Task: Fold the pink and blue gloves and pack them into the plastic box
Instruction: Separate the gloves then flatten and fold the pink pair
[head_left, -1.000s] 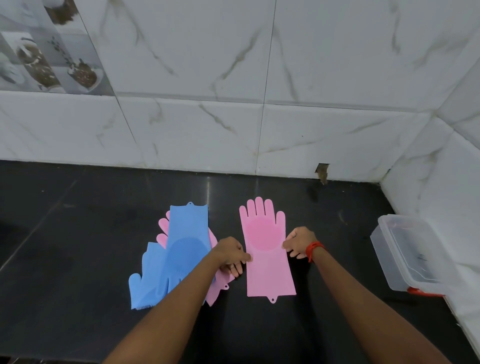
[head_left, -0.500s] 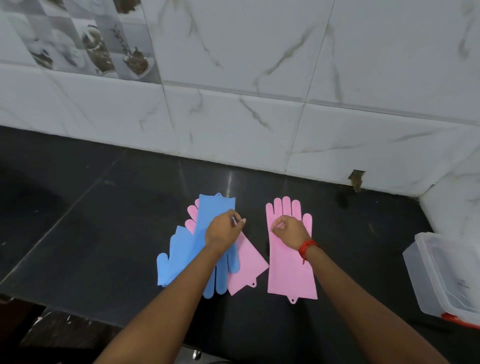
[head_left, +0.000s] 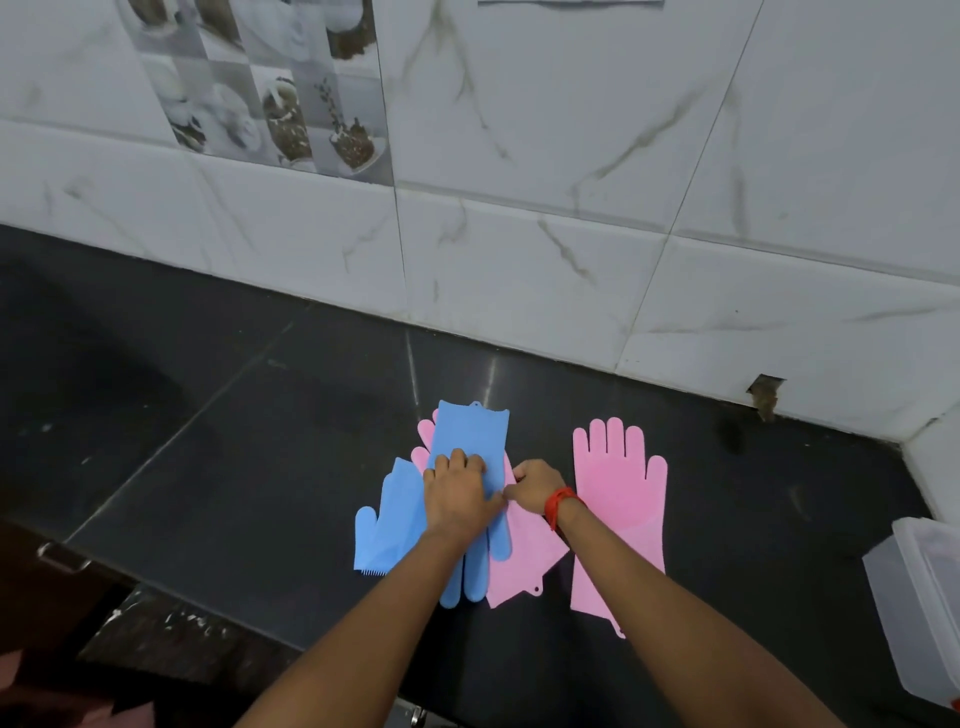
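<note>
Head view: top blue glove (head_left: 470, 434) seen on pile mid counter (head_left: 208, 467), long axis near-far, cuff far, fingers near. Covered mid-length by left hand (head_left: 460, 493), fingers bent; press or grip cannot be told. Right edge seemingly pinched by curled right hand (head_left: 535, 486). Fold judged to bring far cuff nearward. Lone pink glove (head_left: 618, 499) lies right; plastic box (head_left: 919, 597) well apart at right edge, right hand nearer.
</note>
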